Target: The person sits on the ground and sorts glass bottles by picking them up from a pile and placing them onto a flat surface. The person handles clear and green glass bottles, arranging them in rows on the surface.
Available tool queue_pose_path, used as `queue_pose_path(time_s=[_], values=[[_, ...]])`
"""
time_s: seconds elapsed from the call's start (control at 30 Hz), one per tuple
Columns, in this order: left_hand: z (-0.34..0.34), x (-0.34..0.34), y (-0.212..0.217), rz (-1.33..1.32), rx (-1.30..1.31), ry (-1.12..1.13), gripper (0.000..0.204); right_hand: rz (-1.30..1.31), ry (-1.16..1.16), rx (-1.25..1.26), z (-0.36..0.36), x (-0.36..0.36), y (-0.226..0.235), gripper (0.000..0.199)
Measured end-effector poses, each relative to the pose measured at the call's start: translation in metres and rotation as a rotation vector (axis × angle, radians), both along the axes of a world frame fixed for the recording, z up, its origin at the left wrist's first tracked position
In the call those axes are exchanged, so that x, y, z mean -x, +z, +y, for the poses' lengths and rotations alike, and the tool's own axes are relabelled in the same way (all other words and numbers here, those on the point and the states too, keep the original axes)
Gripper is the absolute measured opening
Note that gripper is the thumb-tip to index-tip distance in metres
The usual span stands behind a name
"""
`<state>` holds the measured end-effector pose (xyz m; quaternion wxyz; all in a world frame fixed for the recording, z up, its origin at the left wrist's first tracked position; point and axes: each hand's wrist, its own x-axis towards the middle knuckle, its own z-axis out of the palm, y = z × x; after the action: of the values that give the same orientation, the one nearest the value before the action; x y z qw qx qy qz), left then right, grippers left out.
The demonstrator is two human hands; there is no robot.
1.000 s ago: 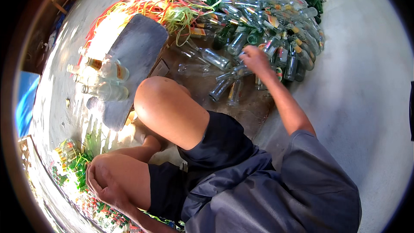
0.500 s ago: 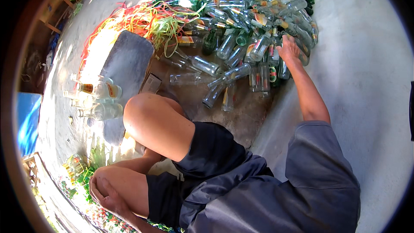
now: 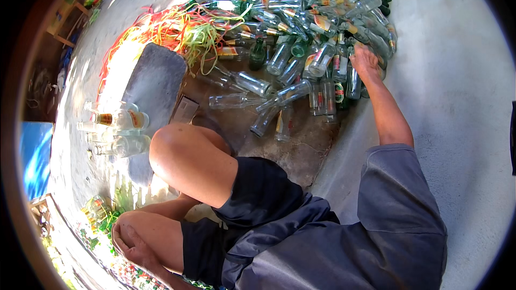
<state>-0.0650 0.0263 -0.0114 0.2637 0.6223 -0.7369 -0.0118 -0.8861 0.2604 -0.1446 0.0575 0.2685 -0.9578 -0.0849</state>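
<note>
Right hand [image 3: 365, 60] extends forward, curled, at the bottle pile [image 3: 325, 24]; cannot tell if it grips one.

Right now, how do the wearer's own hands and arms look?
No glove shows on the left hand or the right hand, and I see no watch or band. A loose, plain dark grey short sleeve covers the upper right arm. The left sleeve is out of view; rings can't be made out.
</note>
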Motion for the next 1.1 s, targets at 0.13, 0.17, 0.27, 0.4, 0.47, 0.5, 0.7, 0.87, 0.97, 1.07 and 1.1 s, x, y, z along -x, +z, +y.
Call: queue_pose_path(time_s=[0.13, 0.17, 0.27, 0.4, 0.47, 0.5, 0.7, 0.87, 0.97, 1.07, 1.1], values=[[-0.001, 0.005, 0.001, -0.007, 0.013, -0.024, 0.039, 0.041, 0.062, -0.014, 0.004, 0.0, 0.0, 0.035], [-0.001, 0.006, 0.001, -0.011, 0.019, -0.032, 0.039, 0.057, 0.077, -0.016, 0.006, 0.0, 0.0, 0.033], [0.0, 0.01, 0.003, -0.011, 0.023, -0.029, 0.039, 0.097, 0.079, -0.012, 0.011, 0.002, -0.002, 0.03], [0.0, 0.01, 0.003, -0.013, 0.025, -0.047, 0.038, 0.154, 0.119, 0.085, 0.027, 0.003, 0.003, 0.027], [0.001, 0.013, 0.005, -0.016, 0.029, -0.052, 0.038, 0.179, 0.089, 0.094, 0.033, 0.005, 0.01, 0.03], [0.002, 0.018, 0.005, 0.056, 0.015, -0.044, 0.038, 0.19, 0.073, 0.111, 0.036, 0.005, 0.014, 0.029], [0.004, 0.017, 0.008, 0.137, -0.023, -0.046, 0.038, 0.223, -0.063, 0.184, 0.054, -0.001, 0.045, 0.033], [0.001, 0.001, 0.004, -0.013, 0.037, -0.075, 0.038, 0.155, -0.193, 0.197, 0.059, -0.003, 0.084, 0.046], [0.003, 0.004, 0.007, -0.019, 0.022, -0.052, 0.038, 0.131, -0.21, 0.234, 0.058, -0.01, 0.115, 0.047], [0.005, 0.003, 0.004, -0.014, 0.028, -0.05, 0.039, 0.17, -0.168, 0.257, 0.056, -0.01, 0.141, 0.044], [0.005, 0.002, 0.004, 0.0, 0.024, -0.046, 0.039, 0.156, -0.135, 0.291, 0.047, -0.019, 0.151, 0.044]])
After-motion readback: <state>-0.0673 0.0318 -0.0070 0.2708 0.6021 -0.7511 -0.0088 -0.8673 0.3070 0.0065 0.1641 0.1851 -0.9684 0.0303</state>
